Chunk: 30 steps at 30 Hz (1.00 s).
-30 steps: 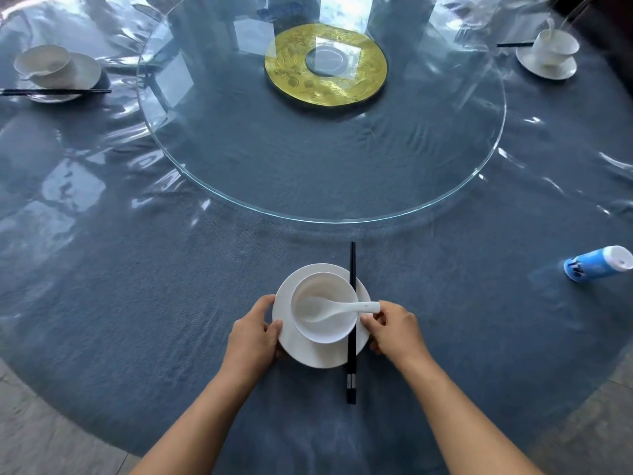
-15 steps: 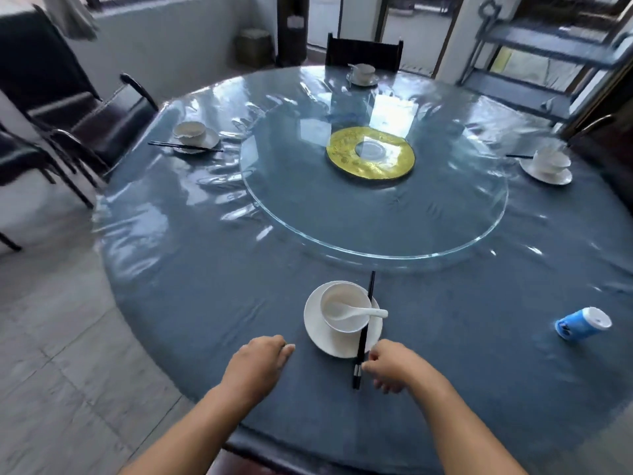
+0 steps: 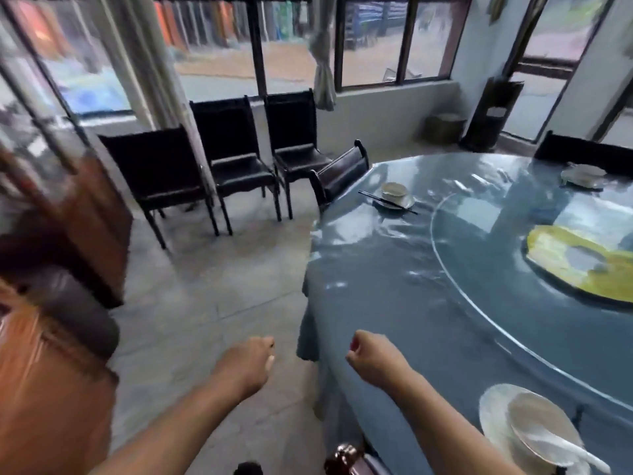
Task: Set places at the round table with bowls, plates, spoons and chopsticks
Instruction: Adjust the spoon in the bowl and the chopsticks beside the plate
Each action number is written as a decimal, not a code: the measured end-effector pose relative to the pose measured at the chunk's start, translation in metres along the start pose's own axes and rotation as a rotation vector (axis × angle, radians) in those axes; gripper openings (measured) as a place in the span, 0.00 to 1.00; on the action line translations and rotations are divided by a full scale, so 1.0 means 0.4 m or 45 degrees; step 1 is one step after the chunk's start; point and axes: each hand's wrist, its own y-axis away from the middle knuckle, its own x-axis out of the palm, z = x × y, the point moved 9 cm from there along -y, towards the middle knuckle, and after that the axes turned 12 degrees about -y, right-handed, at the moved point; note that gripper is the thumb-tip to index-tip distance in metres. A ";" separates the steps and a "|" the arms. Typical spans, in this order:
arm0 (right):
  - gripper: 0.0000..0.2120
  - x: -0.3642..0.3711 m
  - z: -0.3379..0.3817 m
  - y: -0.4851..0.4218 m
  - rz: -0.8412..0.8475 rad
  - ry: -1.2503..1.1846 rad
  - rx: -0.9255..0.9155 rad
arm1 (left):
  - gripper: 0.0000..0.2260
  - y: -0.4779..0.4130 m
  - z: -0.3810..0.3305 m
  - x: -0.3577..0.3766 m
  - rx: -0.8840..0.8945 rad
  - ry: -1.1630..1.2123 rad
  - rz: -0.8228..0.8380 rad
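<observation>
The round table point(image 3: 394, 269) with its blue cloth fills the right side. A white plate point(image 3: 493, 416) with a bowl point(image 3: 537, 430) and spoon point(image 3: 565, 449) in it sits at the lower right. Another place setting point(image 3: 394, 195) with black chopsticks point(image 3: 387, 202) lies at the table's far left edge, and a third setting point(image 3: 582, 174) stands at the back. My left hand point(image 3: 246, 365) hangs over the floor, fingers curled, holding nothing. My right hand point(image 3: 371, 361) is a loose fist at the table's edge, also holding nothing.
A glass turntable point(image 3: 486, 286) with a gold centre disc point(image 3: 582, 265) covers the table's middle. Black chairs point(image 3: 236, 156) line the window wall, and one chair point(image 3: 342, 173) is tucked at the table. A wooden cabinet point(image 3: 85, 217) stands at the left. Grey floor point(image 3: 212, 286) lies between.
Both hands have left the plate and drawn back, closing into loose fists. The view has swung left, so the setting just placed now sits at the lower right.
</observation>
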 end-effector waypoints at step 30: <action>0.28 -0.038 0.736 -1.612 0.027 0.033 -0.053 | 0.23 -1.531 0.768 -0.431 0.055 0.004 0.103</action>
